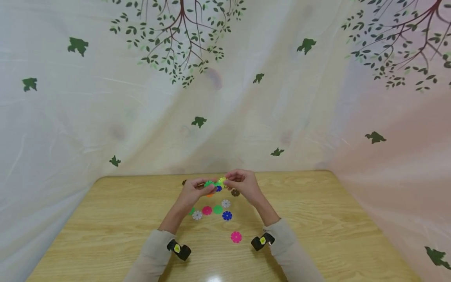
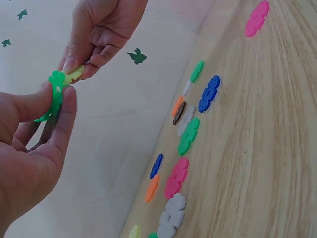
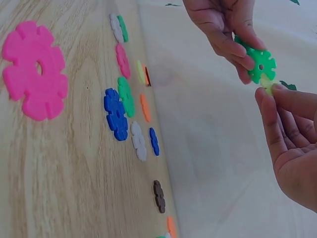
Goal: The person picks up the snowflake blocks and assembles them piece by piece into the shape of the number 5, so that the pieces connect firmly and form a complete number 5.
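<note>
The left hand [image 1: 193, 192] is grasping a green disc [image 1: 209, 183]; between both hands, a yellow disc [image 1: 222, 181] touches this green one; nearer to the person than the hands, a pink disc [image 1: 236, 237] lies on the surface [image 1: 105, 219]; the right hand [image 1: 246, 186] pinches the yellow disc.

Held discs [image 3: 269, 63] meet between the 2 hands [image 1: 191, 192], above loose discs [image 1: 207, 210] on the table [image 1: 317, 235] before a curtain [image 1: 243, 129].

Your head cam sits high and back, facing forward and down: counter [image 1: 303, 219] plus far backdrop [image 1: 225, 109]. Your wrist cams sit close and rolled, counter edge running steeply: one looks across from your left hand [image 2: 37, 153], one from your right hand [image 3: 299, 144]. Both share the green disc [image 3: 268, 62] and near pink disc [image 3: 47, 89].
</note>
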The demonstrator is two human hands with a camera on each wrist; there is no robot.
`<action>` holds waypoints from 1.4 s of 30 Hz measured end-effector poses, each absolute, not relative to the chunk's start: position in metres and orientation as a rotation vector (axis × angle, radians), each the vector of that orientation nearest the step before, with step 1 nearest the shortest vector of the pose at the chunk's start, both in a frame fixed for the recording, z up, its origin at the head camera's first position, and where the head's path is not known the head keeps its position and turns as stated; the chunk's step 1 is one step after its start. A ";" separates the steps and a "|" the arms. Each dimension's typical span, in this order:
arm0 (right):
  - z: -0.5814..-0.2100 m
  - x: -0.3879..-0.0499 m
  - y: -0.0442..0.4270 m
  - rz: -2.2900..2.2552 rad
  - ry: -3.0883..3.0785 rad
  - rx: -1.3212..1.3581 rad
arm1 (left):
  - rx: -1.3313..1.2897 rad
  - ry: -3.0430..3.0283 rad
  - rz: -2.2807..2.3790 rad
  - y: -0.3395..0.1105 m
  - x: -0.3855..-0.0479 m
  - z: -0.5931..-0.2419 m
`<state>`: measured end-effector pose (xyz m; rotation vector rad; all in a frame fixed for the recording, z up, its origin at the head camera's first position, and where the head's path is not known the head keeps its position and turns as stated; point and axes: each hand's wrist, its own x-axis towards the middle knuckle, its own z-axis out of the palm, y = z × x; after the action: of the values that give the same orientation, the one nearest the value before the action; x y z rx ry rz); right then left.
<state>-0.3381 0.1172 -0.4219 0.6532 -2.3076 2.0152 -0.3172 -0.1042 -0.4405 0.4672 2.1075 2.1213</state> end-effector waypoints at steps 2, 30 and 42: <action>-0.421 -0.338 0.118 2.017 -2.320 0.655 | 0.551 2.079 2.088 -0.105 -0.317 -0.440; -0.415 -0.337 0.126 1.712 -2.762 0.839 | 0.356 2.135 2.070 -0.110 -0.322 -0.440; -0.435 -0.311 0.147 1.238 -3.087 1.499 | 0.370 2.131 2.050 -0.116 -0.322 -0.439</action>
<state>-0.3112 0.1466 -0.4352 1.4991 -3.0866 1.2379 -0.3221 -0.1163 -0.4391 0.3699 2.1306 2.0496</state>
